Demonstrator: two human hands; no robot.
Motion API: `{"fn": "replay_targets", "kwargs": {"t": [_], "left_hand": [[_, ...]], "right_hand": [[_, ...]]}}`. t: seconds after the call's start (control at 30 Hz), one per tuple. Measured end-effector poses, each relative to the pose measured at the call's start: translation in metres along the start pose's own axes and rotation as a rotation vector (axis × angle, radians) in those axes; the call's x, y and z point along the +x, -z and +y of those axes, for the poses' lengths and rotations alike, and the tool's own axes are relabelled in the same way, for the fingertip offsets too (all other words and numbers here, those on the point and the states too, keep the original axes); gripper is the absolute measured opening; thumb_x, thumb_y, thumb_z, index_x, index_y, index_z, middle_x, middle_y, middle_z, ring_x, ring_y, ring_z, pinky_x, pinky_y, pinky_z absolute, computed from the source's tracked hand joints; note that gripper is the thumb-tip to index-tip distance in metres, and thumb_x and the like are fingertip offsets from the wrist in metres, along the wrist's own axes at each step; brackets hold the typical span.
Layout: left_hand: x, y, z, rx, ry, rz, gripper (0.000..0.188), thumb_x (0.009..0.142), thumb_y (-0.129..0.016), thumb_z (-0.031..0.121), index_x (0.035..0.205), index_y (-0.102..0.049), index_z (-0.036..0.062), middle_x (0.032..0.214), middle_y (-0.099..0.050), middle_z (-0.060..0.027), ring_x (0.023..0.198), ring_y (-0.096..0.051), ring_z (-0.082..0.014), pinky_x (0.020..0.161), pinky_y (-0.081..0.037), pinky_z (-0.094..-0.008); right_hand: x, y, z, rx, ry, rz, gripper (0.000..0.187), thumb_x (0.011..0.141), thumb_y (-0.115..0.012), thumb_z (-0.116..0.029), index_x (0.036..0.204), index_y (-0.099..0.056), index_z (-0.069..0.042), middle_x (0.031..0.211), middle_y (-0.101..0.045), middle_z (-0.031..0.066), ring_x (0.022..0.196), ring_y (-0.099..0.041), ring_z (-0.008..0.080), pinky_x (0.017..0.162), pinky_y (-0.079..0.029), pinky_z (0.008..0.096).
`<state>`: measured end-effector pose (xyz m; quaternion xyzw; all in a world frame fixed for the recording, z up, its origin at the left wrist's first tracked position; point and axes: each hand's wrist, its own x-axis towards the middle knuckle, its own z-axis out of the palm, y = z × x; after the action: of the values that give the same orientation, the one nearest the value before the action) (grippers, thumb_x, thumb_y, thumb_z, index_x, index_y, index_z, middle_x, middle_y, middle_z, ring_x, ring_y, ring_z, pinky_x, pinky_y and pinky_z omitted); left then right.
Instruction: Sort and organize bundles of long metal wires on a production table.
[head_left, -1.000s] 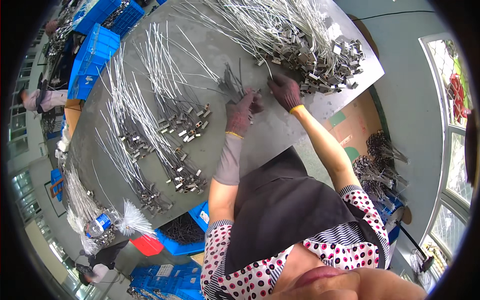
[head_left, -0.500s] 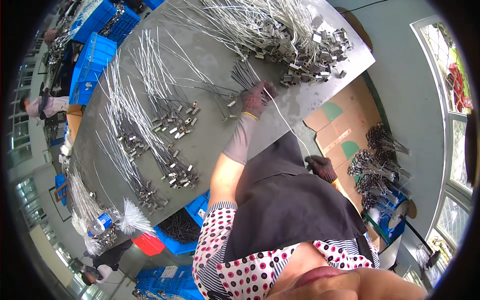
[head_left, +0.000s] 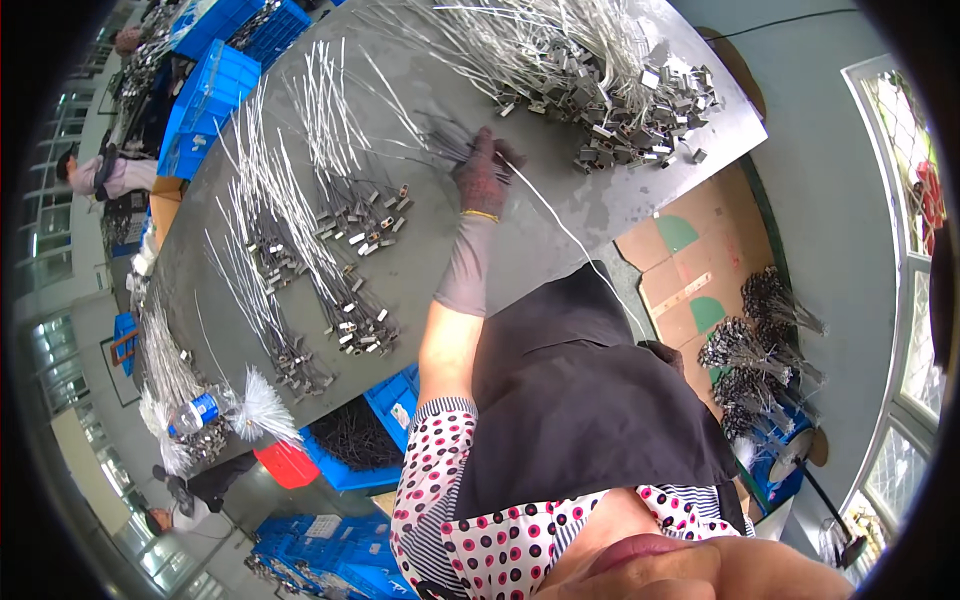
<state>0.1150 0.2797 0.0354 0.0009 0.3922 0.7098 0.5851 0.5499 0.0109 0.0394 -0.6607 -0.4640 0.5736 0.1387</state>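
My left hand, in a dark reddish knit glove, is closed around a bundle of thin dark wires over the metal table. The far ends of that bundle are smeared by motion. From this hand a long white wire runs down past the table edge to my right hand. Only a little of the right glove shows beside my black apron, its fingers largely hidden, with the wire leading into it. Left of my left hand lie loose groups of silvery wires with small metal end blocks.
A big heap of wires with metal blocks covers the table's far right. Blue crates stand at far left; a blue bin of dark strands is below the table edge. Cardboard and wire bundles lie to the right.
My left hand has moved left with the dark wire bundle, which now points further left. My right hand has drawn down and right, mostly behind the apron, the white wire trailing to it.
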Motion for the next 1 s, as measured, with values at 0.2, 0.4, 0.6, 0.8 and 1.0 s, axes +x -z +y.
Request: {"fn": "replay_targets", "kwargs": {"t": [0.2, 0.4, 0.6, 0.8, 1.0], "left_hand": [[-0.036, -0.014, -0.041, 0.102, 0.135, -0.018, 0.021, 0.093, -0.07, 0.023, 0.093, -0.065, 0.0016, 0.084, -0.069, -0.0114, 0.066, -0.068, -0.0237, 0.062, -0.063, -0.0447], [-0.081, -0.018, -0.048, 0.218, 0.13, -0.09, 0.019, 0.094, -0.069, 0.018, 0.097, -0.068, -0.0007, 0.09, -0.07, -0.0119, 0.076, -0.07, -0.0224, 0.069, -0.064, -0.04], [-0.09, -0.034, -0.016, 0.75, 0.139, -0.024, 0.032, 0.088, -0.074, 0.033, 0.103, -0.071, 0.0045, 0.081, -0.068, -0.0034, 0.06, -0.06, -0.012, 0.05, -0.048, -0.0279], [-0.057, -0.013, -0.002, 0.688, 0.009, -0.028, 0.025, 0.083, -0.077, 0.031, 0.094, -0.074, 0.0093, 0.079, -0.068, 0.0017, 0.059, -0.056, -0.0081, 0.049, -0.042, -0.0257], [-0.057, 0.004, 0.031, 0.895, 0.112, 0.002, 0.027, 0.088, -0.068, 0.034, 0.09, -0.073, 0.0074, 0.073, -0.067, -0.0029, 0.061, -0.059, -0.0095, 0.053, -0.044, -0.0273]], "right_hand": [[0.049, -0.019, -0.071, -0.113, 0.105, 0.034, 0.028, 0.094, -0.063, -0.023, 0.111, -0.072, -0.002, 0.08, -0.069, 0.0063, 0.07, -0.06, 0.0112, 0.064, -0.05, 0.0292], [0.138, -0.065, -0.165, 0.134, 0.247, -0.098, 0.049, 0.099, -0.052, -0.042, 0.127, -0.059, -0.001, 0.095, -0.067, 0.0063, 0.07, -0.06, 0.0113, 0.055, -0.047, 0.0251], [0.179, -0.115, -0.291, 0.316, 0.182, -0.105, 0.059, 0.099, -0.045, -0.052, 0.128, -0.054, -0.001, 0.101, -0.068, 0.0143, 0.081, -0.065, 0.0221, 0.076, -0.052, 0.0349], [0.26, -0.164, -0.3, -0.415, 1.072, 0.253, 0.033, 0.102, -0.038, -0.021, 0.126, -0.051, -0.003, 0.097, -0.064, 0.0269, 0.084, -0.061, 0.0453, 0.077, -0.052, 0.0508], [0.281, -0.186, -0.378, -0.621, 0.581, 0.181, 0.039, 0.094, -0.05, -0.037, 0.107, -0.063, -0.003, 0.103, -0.066, 0.0252, 0.096, -0.064, 0.0434, 0.082, -0.052, 0.0504]]}}
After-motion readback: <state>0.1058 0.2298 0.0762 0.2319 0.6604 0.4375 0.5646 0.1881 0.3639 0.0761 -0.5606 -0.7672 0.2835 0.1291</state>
